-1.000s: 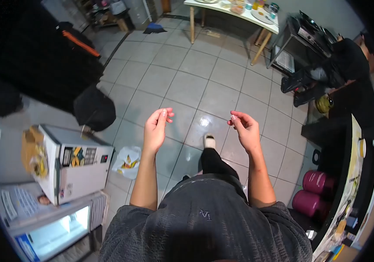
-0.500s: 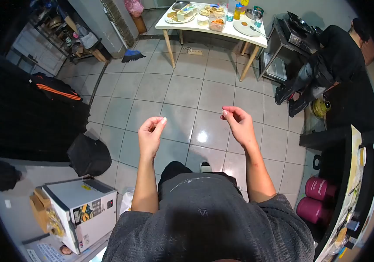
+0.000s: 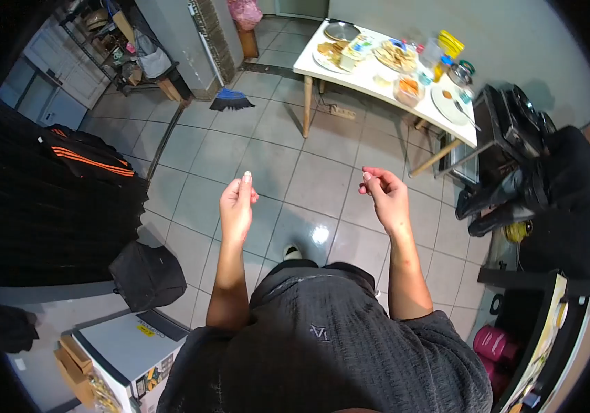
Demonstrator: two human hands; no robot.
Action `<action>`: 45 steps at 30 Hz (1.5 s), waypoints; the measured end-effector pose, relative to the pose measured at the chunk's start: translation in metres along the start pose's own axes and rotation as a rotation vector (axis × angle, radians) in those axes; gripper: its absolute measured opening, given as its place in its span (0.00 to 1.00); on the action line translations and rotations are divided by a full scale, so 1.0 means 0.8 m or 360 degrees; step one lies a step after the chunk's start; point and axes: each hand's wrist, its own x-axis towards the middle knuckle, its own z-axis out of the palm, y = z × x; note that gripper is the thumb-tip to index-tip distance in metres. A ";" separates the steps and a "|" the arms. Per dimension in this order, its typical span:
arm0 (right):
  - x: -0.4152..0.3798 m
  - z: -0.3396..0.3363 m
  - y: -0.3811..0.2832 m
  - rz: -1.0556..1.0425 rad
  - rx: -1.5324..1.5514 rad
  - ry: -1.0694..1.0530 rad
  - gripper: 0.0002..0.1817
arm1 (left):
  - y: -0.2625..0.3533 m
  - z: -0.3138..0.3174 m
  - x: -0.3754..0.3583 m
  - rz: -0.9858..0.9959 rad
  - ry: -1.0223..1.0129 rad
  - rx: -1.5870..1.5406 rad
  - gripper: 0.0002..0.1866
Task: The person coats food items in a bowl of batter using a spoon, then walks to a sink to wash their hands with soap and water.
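My left hand (image 3: 237,201) is held up in front of my body, above the tiled floor (image 3: 295,179). Its thumb points up and the fingers curl in, with nothing visible in them. At about the same height on the other side is my right hand (image 3: 390,199), its fingers bent toward the thumb; no object shows in it. Neither hand touches anything. Beyond them stands a white table (image 3: 350,77) bearing a plate with a spoon (image 3: 452,103), a tub of orange food (image 3: 408,91), a plate of flat pieces (image 3: 395,56) and bottles.
A blue broom head (image 3: 232,99) and a power strip (image 3: 342,111) lie on the floor. Right of the table, a person in dark clothes (image 3: 560,172) bends near a stove (image 3: 515,124). A black bag (image 3: 147,275) and a small white fridge (image 3: 119,344) stand at left.
My view has turned, so the table now sits lower and further right. My left thumb has straightened upward, and one shoe shows further forward.
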 end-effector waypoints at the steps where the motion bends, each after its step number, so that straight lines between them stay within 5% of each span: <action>1: 0.025 0.018 -0.004 -0.0014 0.0027 0.0010 0.13 | 0.011 -0.007 0.027 0.0029 -0.0006 0.0108 0.17; 5: 0.111 0.075 -0.020 -0.0020 -0.0066 -0.0036 0.13 | 0.034 -0.011 0.127 0.0275 0.0192 0.0064 0.06; 14: 0.359 0.191 0.000 0.0038 -0.0033 -0.0135 0.15 | 0.022 -0.065 0.379 -0.0010 0.0148 0.0458 0.10; 20: 0.573 0.277 -0.021 0.0134 -0.0118 -0.0357 0.16 | 0.055 -0.070 0.559 0.0208 0.0130 0.0305 0.10; 22: 0.623 0.314 -0.054 -0.0144 0.0152 -0.0336 0.18 | 0.065 -0.075 0.613 0.0242 0.0132 0.0300 0.10; 27: 0.760 0.372 -0.053 -0.0119 0.0035 -0.0392 0.20 | 0.049 -0.082 0.770 0.0261 0.0042 0.0305 0.11; 29: 0.817 0.375 -0.044 -0.0032 -0.0207 -0.0390 0.21 | 0.043 -0.075 0.845 0.0035 -0.0048 0.0325 0.12; 31: 0.868 0.377 -0.035 0.0181 -0.0252 -0.0341 0.21 | 0.034 -0.061 0.920 -0.0042 -0.0124 0.0459 0.12; 36: 0.963 0.385 -0.046 -0.0041 -0.0248 -0.0002 0.22 | 0.053 0.019 1.093 0.0192 -0.0385 0.0456 0.09; 45: 1.146 0.351 -0.045 0.0154 -0.0222 0.0369 0.22 | 0.010 0.184 1.364 0.0308 -0.0939 0.0528 0.09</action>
